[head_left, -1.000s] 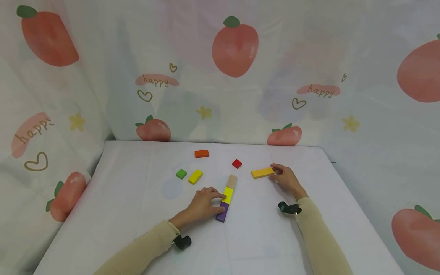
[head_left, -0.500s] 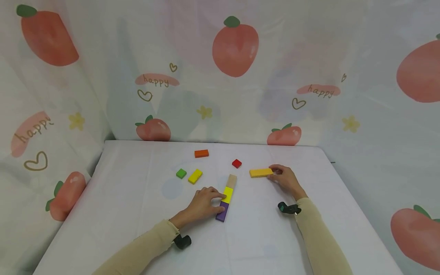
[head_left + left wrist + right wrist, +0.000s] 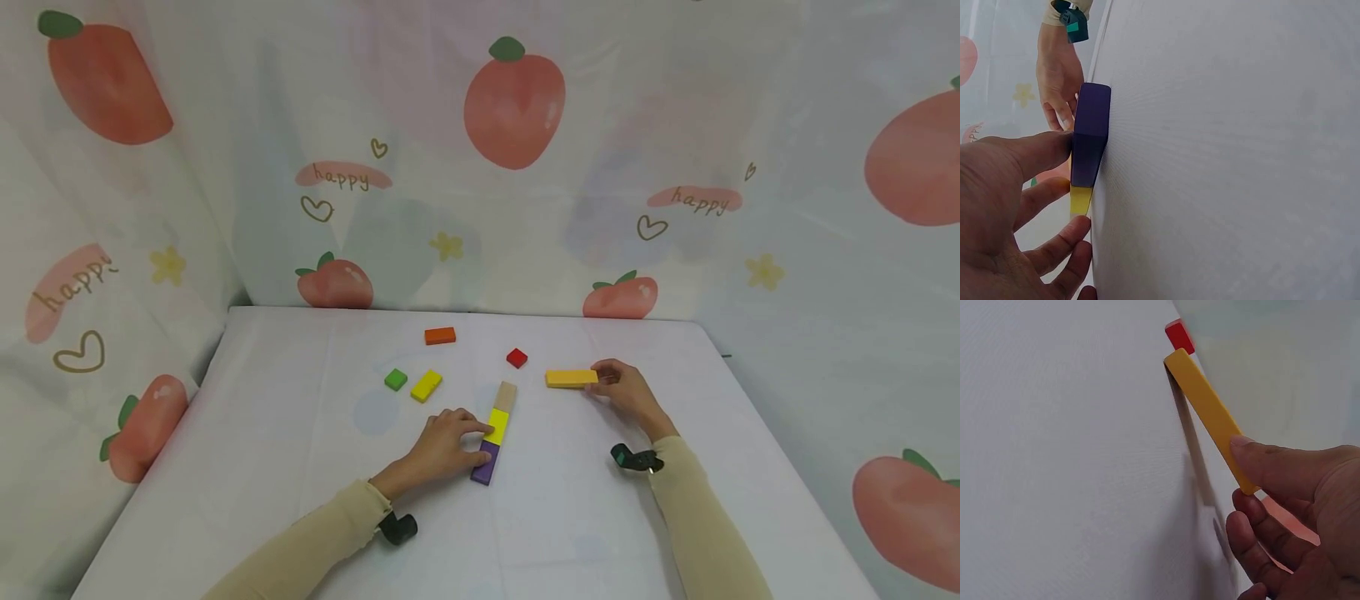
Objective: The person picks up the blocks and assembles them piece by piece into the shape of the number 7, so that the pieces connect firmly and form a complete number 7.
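A line of blocks runs away from me on the table: a purple block (image 3: 485,463) nearest, a yellow block (image 3: 497,426) in the middle and a plain wood block (image 3: 506,397) farthest. My left hand (image 3: 442,446) rests on it, thumb on the purple block and index finger on the yellow one. To the right, my right hand (image 3: 628,392) pinches one end of a long orange-yellow block (image 3: 570,379) between thumb and fingers. In the right wrist view that block (image 3: 1207,412) slants over the white cloth, its shadow beside it.
Beyond the line lies a small red block (image 3: 517,358). An orange block (image 3: 440,336) sits near the back edge, with a green block (image 3: 396,379) and a shorter yellow block (image 3: 426,386) to the left. A patterned curtain (image 3: 480,225) hangs around the white table (image 3: 570,533).
The long block in my right hand has turned from a slant to nearly parallel with the table's back edge, shifting slightly. My left hand and the line of blocks have stayed put.
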### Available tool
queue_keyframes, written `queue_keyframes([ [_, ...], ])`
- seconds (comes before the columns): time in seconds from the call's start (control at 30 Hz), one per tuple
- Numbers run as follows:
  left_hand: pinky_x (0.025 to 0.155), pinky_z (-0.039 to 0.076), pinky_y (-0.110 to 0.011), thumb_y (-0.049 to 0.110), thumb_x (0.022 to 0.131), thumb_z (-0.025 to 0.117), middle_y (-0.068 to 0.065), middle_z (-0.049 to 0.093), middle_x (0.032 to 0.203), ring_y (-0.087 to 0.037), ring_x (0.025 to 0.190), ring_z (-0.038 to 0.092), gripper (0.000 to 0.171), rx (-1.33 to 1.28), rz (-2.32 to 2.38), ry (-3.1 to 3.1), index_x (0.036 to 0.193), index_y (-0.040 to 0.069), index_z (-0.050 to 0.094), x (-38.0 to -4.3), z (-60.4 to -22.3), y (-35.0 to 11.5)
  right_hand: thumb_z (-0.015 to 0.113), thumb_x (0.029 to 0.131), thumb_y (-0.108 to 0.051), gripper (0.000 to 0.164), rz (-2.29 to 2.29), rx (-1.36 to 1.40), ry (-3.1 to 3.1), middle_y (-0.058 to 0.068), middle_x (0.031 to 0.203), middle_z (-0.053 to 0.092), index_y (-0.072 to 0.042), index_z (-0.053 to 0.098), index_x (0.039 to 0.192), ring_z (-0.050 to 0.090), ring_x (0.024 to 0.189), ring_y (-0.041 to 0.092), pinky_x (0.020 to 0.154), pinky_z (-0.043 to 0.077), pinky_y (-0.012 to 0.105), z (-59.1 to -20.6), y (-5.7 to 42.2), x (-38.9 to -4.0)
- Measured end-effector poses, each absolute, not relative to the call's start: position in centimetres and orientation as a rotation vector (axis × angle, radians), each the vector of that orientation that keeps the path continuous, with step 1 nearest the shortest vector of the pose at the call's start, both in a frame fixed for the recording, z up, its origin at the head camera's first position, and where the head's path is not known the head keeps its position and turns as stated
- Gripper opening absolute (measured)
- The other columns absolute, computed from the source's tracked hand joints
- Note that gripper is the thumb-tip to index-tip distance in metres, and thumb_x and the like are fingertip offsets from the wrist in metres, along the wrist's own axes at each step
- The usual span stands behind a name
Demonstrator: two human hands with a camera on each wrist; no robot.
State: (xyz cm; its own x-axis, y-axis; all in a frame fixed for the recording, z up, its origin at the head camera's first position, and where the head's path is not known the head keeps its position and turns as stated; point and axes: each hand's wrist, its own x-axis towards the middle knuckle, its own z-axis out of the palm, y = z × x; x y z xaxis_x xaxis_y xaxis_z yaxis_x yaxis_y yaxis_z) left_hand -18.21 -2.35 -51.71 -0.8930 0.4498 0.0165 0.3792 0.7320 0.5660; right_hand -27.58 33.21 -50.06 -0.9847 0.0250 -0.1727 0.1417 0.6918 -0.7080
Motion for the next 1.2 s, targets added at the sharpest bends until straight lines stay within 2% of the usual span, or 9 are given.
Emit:
queue_keyframes([
  [0.17,0.097,0.038,-0.044,0.039,0.085,0.075,0.002,0.061,0.117,-0.021,0.113,0.052,0.041,0.679,0.868,2.816,0.123,0.027,0.069,-18.3,-51.7,-2.3,0.073,0.088,-0.022,0.049,-1.222,0.124,2.735,0.018,0.131,0.056,-0.007,0.054,0.13,0.054,0.114,0.031,0.089,0.047,0.033,-49.4,33.2,-27.3],
  [0.27,0.096,0.038,-0.044,0.038,0.084,0.076,0.002,0.062,0.117,-0.021,0.112,0.052,0.041,0.681,0.867,2.816,0.123,0.027,0.069,-18.3,-51.7,-2.3,0.072,0.089,-0.02,0.048,-1.282,0.124,2.714,0.018,0.135,0.053,-0.006,0.053,0.131,0.054,0.119,0.033,0.095,0.049,0.039,-49.1,33.0,-27.2],
  [0.4,0.097,0.038,-0.044,0.038,0.084,0.076,0.002,0.062,0.117,-0.021,0.113,0.052,0.041,0.675,0.863,2.815,0.123,0.027,0.069,-18.2,-51.7,-2.4,0.07,0.089,-0.016,0.048,-1.369,0.117,2.682,0.02,0.14,0.05,-0.005,0.052,0.132,0.054,0.123,0.035,0.106,0.045,0.047,-48.8,32.9,-26.9],
  [0.6,0.096,0.038,-0.044,0.038,0.085,0.076,0.001,0.062,0.117,-0.021,0.113,0.052,0.041,0.679,0.871,2.81,0.123,0.027,0.069,-18.2,-51.8,-2.4,0.071,0.088,-0.018,0.051,-1.421,0.106,2.666,0.023,0.14,0.052,-0.006,0.051,0.132,0.052,0.124,0.036,0.106,0.045,0.049,-48.5,32.8,-26.5],
  [0.73,0.097,0.038,-0.044,0.038,0.085,0.075,0.001,0.061,0.118,-0.021,0.113,0.052,0.041,0.679,0.87,2.806,0.124,0.027,0.069,-18.2,-51.7,-2.4,0.072,0.088,-0.018,0.051,-1.446,0.109,2.663,0.021,0.14,0.051,-0.007,0.051,0.133,0.055,0.12,0.033,0.102,0.049,0.041,-48.6,32.7,-26.3],
  [0.93,0.098,0.038,-0.044,0.04,0.085,0.075,0.002,0.061,0.118,-0.021,0.114,0.052,0.041,0.681,0.856,2.806,0.124,0.028,0.068,-18.2,-51.8,-2.4,0.069,0.09,-0.013,0.052,-1.583,0.107,2.6,0.023,0.139,0.049,-0.005,0.047,0.136,0.063,0.102,0.019,0.085,0.056,0.021,-48.5,32.6,-26.2],
  [1.1,0.099,0.037,-0.044,0.04,0.085,0.075,0.002,0.061,0.119,-0.021,0.115,0.052,0.041,0.673,0.861,2.804,0.124,0.028,0.068,-18.2,-51.7,-2.4,0.067,0.093,-0.015,0.054,-1.671,0.094,2.578,0.023,0.139,0.048,-0.004,0.043,0.14,0.063,0.097,0.009,0.081,0.056,0.018,-48.3,32.4,-26.1],
  [1.2,0.1,0.038,-0.044,0.04,0.085,0.075,0.002,0.061,0.119,-0.021,0.116,0.051,0.041,0.668,0.861,2.802,0.124,0.028,0.068,-18.1,-51.6,-2.4,0.066,0.095,-0.019,0.055,-1.688,0.102,2.578,0.022,0.14,0.048,-0.005,0.041,0.142,0.062,0.103,0.016,0.082,0.055,0.017,-48.2,32.3,-26.1],
])
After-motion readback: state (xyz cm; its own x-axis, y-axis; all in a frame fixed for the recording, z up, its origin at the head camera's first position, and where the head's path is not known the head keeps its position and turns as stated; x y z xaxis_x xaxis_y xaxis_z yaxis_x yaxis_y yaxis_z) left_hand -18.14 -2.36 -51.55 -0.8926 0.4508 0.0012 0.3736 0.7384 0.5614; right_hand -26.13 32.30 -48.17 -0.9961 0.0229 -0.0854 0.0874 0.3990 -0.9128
